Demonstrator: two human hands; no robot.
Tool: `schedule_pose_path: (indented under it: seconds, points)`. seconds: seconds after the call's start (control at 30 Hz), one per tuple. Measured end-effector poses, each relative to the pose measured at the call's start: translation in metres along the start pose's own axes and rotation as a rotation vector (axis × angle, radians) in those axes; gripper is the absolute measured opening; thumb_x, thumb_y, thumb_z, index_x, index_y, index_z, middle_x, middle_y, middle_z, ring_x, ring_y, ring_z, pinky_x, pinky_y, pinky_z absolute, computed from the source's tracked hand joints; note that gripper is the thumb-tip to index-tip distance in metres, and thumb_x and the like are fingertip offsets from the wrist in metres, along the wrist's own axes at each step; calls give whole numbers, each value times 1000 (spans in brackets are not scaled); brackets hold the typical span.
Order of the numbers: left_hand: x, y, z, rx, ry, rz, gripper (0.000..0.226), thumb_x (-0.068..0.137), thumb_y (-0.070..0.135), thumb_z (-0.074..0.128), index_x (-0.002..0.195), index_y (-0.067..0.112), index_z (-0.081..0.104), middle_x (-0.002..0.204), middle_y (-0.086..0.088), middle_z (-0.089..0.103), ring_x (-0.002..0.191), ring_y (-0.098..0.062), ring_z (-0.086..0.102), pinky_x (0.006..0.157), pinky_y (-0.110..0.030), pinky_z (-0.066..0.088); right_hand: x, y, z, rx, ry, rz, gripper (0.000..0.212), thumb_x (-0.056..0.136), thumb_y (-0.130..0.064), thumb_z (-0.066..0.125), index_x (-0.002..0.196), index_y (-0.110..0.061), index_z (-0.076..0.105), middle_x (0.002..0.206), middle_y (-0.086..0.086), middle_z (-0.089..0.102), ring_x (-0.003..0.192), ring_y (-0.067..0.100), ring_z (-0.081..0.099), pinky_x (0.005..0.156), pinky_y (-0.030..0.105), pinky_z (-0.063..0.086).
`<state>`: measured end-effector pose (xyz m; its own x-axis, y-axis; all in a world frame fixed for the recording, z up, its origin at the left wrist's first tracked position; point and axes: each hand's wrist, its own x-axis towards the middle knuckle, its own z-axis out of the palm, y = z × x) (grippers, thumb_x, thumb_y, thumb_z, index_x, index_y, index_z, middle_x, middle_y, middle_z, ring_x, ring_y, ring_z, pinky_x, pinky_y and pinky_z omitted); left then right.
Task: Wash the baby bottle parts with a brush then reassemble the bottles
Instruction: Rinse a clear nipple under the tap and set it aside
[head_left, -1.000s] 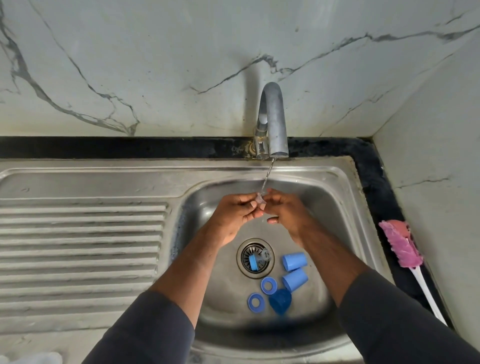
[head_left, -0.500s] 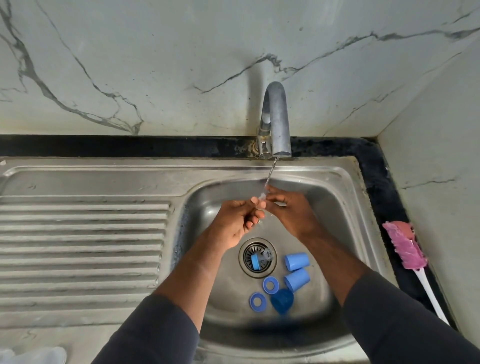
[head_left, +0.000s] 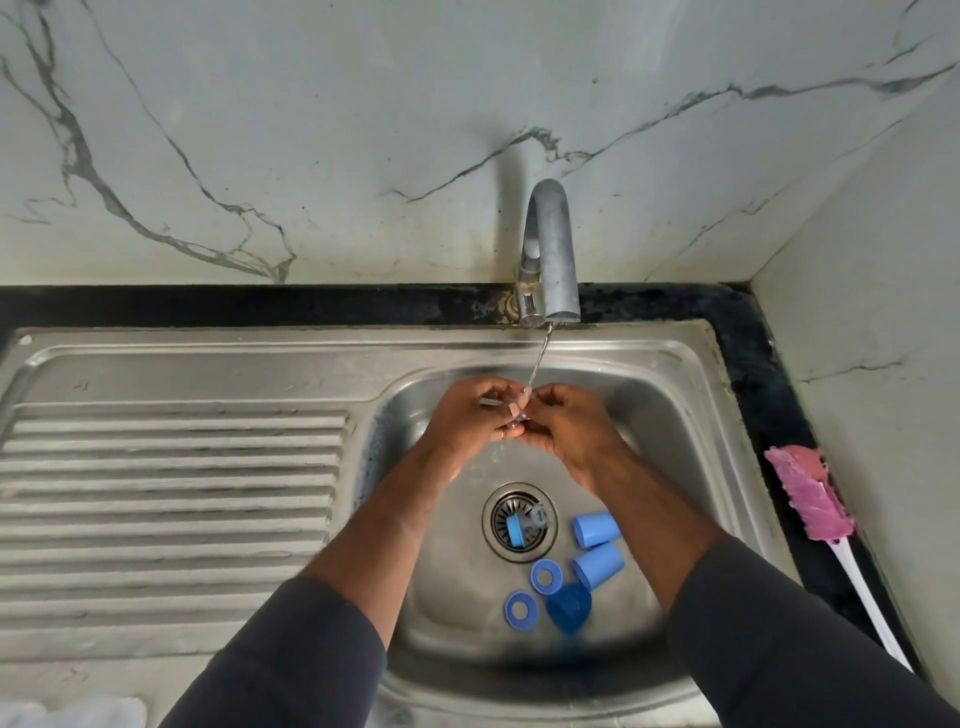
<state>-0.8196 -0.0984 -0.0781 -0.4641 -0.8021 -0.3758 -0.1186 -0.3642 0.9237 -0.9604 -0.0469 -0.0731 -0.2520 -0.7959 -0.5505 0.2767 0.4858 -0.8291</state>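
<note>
My left hand and my right hand meet under the thin water stream from the tap, above the sink basin. Together their fingertips pinch a small clear teat, mostly hidden by the fingers. On the basin floor lie two light blue caps, two blue rings and a darker blue domed part. A blue piece with a clear part sits on the drain strainer.
A pink brush with a white handle lies on the black counter strip right of the sink. The ribbed draining board stretches to the left. Something white shows at the bottom left corner. Marble walls stand behind and to the right.
Both hands stay under the stream, working the small clear part between their fingers. The parts on the basin floor have not moved.
</note>
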Motion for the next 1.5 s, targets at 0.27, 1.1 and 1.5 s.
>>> schedule_pose_path:
  seconds: [0.27,1.1,1.5]
  points:
    - [-5,1,-2,319,51,188,18,86,14,78,97,24,68,99,-3,73,79,-21,75,67,-37,64,-14,1,-2,63,54,-122,27,83,6,75,103,-7,62,97,12,74,93,24,73,83,37,61]
    - [-46,-24,47,-108,178,-173,12,89,7,72,89,-5,72,81,-21,66,77,-27,58,68,-30,52,-47,8,-36,-496,132,-213,30,87,9,64,81,-17,78,91,5,77,88,20,74,87,44,61]
    - [-92,-47,121,-360,139,-376,16,91,0,66,102,-9,71,91,-16,77,91,-26,70,87,-31,58,-137,40,-132,-1020,552,-400,23,91,-20,55,110,-23,69,101,3,75,93,29,70,76,37,56]
